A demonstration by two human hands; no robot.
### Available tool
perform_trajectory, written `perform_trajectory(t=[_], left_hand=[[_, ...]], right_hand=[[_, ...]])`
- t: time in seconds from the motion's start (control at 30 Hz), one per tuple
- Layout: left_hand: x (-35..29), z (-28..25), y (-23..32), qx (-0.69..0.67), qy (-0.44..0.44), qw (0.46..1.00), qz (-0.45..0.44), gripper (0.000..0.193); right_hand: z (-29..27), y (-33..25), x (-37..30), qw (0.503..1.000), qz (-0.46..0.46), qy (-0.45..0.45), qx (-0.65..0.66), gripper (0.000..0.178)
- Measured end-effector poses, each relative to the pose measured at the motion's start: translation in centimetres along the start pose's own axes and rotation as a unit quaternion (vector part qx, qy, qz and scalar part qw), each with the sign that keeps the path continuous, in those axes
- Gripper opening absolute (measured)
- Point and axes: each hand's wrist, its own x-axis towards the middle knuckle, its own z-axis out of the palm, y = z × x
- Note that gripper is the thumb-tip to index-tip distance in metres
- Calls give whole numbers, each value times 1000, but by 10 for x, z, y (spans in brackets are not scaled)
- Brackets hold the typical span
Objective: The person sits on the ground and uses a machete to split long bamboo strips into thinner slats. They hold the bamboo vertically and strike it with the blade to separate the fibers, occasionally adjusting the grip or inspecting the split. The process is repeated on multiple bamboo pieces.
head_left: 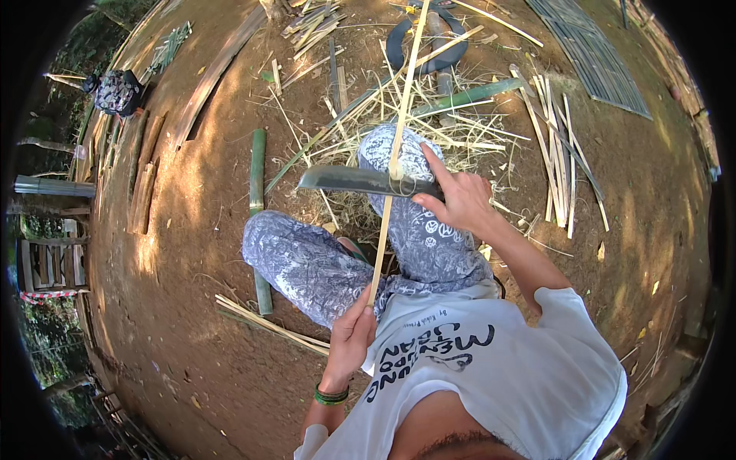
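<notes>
A long, pale bamboo strip point(382, 249) runs from my lap up past my knee. Its lower end is gripped in my left hand point(353, 337), which wears a green band at the wrist. My right hand point(464, 201) is closed around the handle of a machete point(345, 180), index finger and thumb stretched along it; the handle itself is mostly hidden. The dark, broad blade points left and lies across the strip over my right thigh. A thin curled shaving point(396, 169) sits where blade and strip cross.
Shavings point(468, 134) litter the ground beyond my knees. A green bamboo pole point(258, 165) lies left of me, several split strips point(556, 153) to the right. A slatted bamboo panel point(594, 54) is at far right. Another person point(116, 93) is at far left, near logs point(143, 192).
</notes>
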Motion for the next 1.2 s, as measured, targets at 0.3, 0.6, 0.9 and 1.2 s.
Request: perform_trajectory(t=[0.3,0.6,0.9,1.2], left_hand=[[-30,-13,-38,-98,13,990,-102,42],[34,-28,-21,-157,-157,974,-53,46],[161,24,68,-191,-173,965,43,48],[182,37,73,-233,-151,961,-4,52]], right_hand=[[2,37,23,918,188,88,338,60],[-43,4,57,829,170,65,528,28],[-68,2,71,904,67,121,403,54],[-20,-5,-6,987,-79,55,130,84]])
